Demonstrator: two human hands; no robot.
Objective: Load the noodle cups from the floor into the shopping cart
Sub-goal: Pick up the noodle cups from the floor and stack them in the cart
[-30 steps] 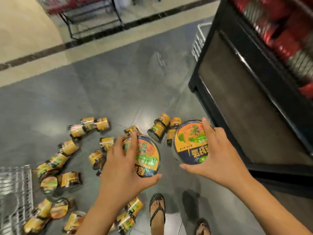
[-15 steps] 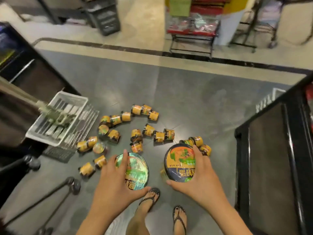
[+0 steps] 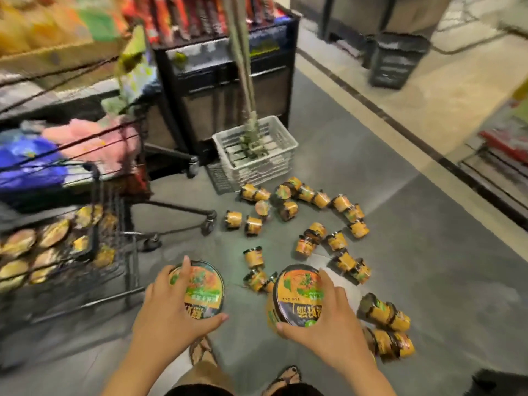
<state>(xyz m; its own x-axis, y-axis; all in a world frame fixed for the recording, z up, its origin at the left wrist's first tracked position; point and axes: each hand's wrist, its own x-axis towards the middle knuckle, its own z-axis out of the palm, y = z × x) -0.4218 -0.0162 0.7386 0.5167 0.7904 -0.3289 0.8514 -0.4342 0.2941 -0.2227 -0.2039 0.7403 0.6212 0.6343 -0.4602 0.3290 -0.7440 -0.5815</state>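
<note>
My left hand grips a noodle cup by its rim, lid up, above the floor. My right hand grips a second noodle cup the same way. Both cups have orange, green and black lids. The black wire shopping cart stands at the left, with several noodle cups lying in its basket. Several more orange cups lie scattered on the grey floor ahead and to the right of my hands.
A white plastic crate with a mop in it stands behind the scattered cups. A black display stand rises behind the crate. Bags and soft goods fill the cart's upper part. My sandalled feet are below my hands.
The view has swung left, bringing the shopping cart into sight at the left. Both hands keep hold of their cups and have moved with the turn toward the cart.
</note>
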